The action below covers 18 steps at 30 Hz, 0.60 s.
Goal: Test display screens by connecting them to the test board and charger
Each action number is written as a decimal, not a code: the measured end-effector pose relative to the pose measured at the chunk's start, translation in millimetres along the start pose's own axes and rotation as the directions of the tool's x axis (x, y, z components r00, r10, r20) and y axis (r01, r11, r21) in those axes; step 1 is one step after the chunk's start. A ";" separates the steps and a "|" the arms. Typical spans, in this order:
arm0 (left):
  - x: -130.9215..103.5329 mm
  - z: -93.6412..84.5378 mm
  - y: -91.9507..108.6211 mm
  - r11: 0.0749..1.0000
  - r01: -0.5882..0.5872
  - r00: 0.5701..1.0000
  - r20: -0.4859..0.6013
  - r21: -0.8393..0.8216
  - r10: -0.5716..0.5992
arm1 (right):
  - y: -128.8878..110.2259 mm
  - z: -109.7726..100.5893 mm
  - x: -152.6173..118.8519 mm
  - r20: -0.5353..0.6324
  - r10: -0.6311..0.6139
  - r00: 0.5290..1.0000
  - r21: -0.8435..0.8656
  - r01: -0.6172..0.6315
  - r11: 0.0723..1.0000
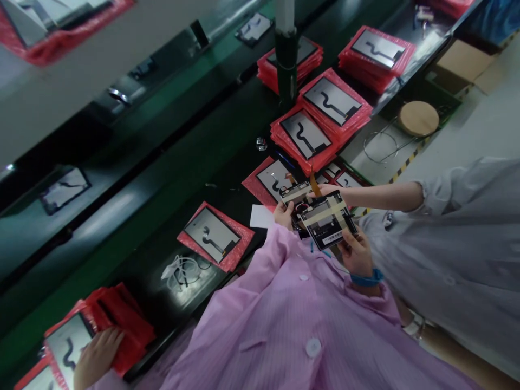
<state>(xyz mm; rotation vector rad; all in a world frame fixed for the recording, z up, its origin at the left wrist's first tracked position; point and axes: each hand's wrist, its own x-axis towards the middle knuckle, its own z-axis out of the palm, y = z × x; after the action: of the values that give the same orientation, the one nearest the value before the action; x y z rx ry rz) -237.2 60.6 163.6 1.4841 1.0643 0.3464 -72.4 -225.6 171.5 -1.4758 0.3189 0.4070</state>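
Observation:
My left hand (284,214) grips the edge of a small tablet-like electronic assembly (298,193), its thumb on top. My right hand (355,252), with a blue wrist strap (366,278), grips the lower right corner of a second, larger-looking assembly (328,221). This one has a dark back, pale tape strips, a white label and an orange flex cable sticking up at its top. The two assemblies are held side by side and tilted; wires show between them. A co-worker's forearm (382,198) reaches in from the right, the hand partly hidden behind the larger assembly.
Stacks of display panels on red bubble bags (309,132) line the dark bench. A single panel (211,235) lies left of me, near a coiled white cable (182,271). Another person's hand (99,352) rests on red bags at lower left. A round stool (418,118) stands at right.

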 end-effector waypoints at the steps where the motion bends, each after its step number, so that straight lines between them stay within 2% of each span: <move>1: 11.3 46.2 -5.5 0.999 0.008 1.000 0.005 -0.045 -0.008 | 2.4 -3.1 2.3 0.001 -0.010 1.000 -0.032 0.010 0.999; 2: 22.8 85.9 -12.5 0.996 0.017 1.000 0.006 -0.092 -0.017 | 5.1 -5.8 4.8 0.002 -0.016 1.000 -0.061 0.016 0.998; 3: 33.7 116.9 -20.7 0.990 0.028 1.000 0.000 -0.137 -0.028 | 7.9 -8.1 7.5 0.003 -0.018 1.000 -0.081 0.018 0.997; 4: 43.4 138.3 -29.2 0.983 0.038 0.999 -0.024 -0.181 -0.043 | 10.8 -10.0 10.3 0.006 -0.014 1.000 -0.084 0.014 0.996; 5: 51.5 150.3 -37.8 0.973 0.053 0.996 -0.051 -0.223 -0.066 | 13.7 -11.6 13.1 0.008 -0.006 1.000 -0.067 0.006 0.998; 7: 62.7 151.9 -54.2 0.954 0.096 0.986 -0.103 -0.283 -0.129 | 19.3 -14.1 18.6 0.002 0.018 1.000 0.013 -0.018 1.000; 12: 76.4 123.4 -93.8 0.902 0.259 0.929 -0.166 -0.344 -0.330 | 29.9 -20.9 30.8 -0.033 0.053 0.998 0.122 -0.049 0.991; 15: 80.4 126.1 -116.6 0.879 0.324 0.889 -0.205 -0.350 -0.410 | 32.1 -29.9 40.1 -0.113 0.031 0.993 0.143 -0.014 0.990; 18: 82.0 135.0 -134.6 0.877 0.349 0.873 -0.227 -0.331 -0.432 | 31.2 -43.4 51.8 -0.206 0.004 0.979 0.147 0.027 0.989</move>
<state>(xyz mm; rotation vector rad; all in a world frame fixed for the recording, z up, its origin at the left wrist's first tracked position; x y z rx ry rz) -148.4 20.1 -19.5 0.9457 1.4625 0.4145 -38.6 -263.7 117.3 -1.3739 0.4955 0.2155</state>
